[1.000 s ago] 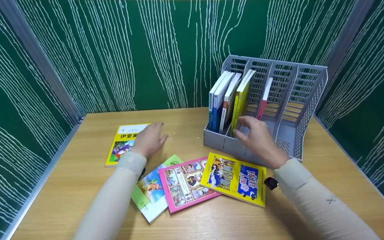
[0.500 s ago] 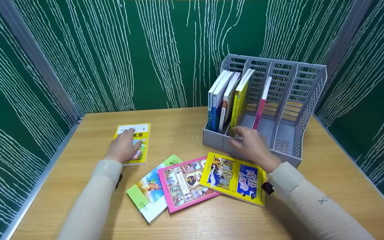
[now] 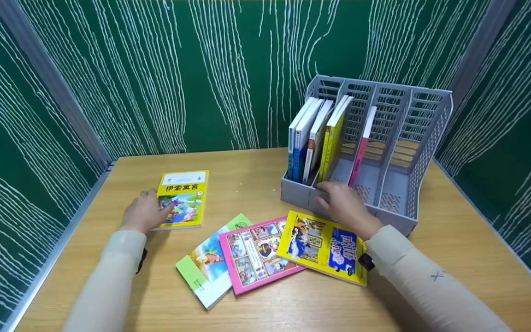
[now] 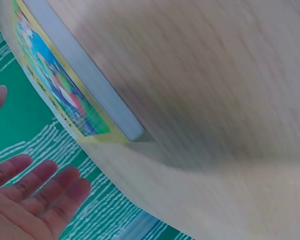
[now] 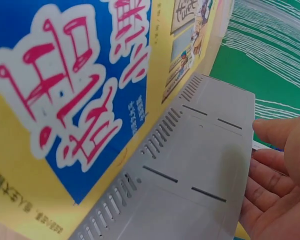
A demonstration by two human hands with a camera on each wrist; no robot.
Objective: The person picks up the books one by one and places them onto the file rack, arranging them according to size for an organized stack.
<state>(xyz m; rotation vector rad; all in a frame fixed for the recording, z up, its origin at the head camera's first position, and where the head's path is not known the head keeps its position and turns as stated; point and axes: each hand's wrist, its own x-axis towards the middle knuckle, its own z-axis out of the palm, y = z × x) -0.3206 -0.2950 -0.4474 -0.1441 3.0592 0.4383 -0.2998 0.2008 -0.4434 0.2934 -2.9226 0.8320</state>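
At the left, my left hand (image 3: 148,212) is by the left edge of a yellow picture-covered book (image 3: 183,199) lying flat, its thumb overlapping the cover in the head view. The left wrist view shows its fingers (image 4: 47,187) fairly straight and apart from the book. My right hand (image 3: 346,205) holds the front rim of a grey slotted file rack (image 3: 300,192), fingers over the rim and thumb at the outer face; the fingertips are partly hidden. Several books stand in the rack, among them a yellow one (image 3: 332,143) and a pink-spined one (image 3: 360,154).
In front of the rack lie three overlapping books: a green one (image 3: 210,258), a pink-bordered one (image 3: 258,253) and a yellow one with a blue title panel (image 3: 323,246). Green patterned partitions (image 3: 228,83) enclose the wooden table (image 3: 109,193).
My left hand has swung left, across the flat yellow book to its left side. From beside the upright yellow book, my right hand has come down to the rack's front rim.
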